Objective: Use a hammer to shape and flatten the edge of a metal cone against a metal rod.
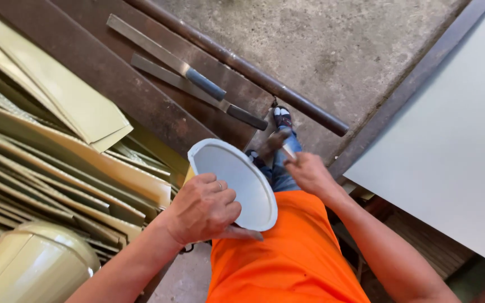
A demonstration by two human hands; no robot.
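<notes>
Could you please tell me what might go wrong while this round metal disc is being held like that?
1. The left hand grips the round metal disc at its thin rim, so the edge might cut the fingers.
2. The disc is pinched at one side only and hangs over the concrete floor; it could slip and drop towards the foot.
3. The right hand holds a small object close to the disc; it is too hidden to identify.

left hand (pixel 204 209) grips round metal lid (pixel 234 182) (rim up) | right hand (pixel 308 173) pinches small tool (pixel 288 151)

Two long blades (pixel 197 84) on rusty bench (pixel 113 84); stacked cream metal sheets (pixel 57 163) beside
</notes>
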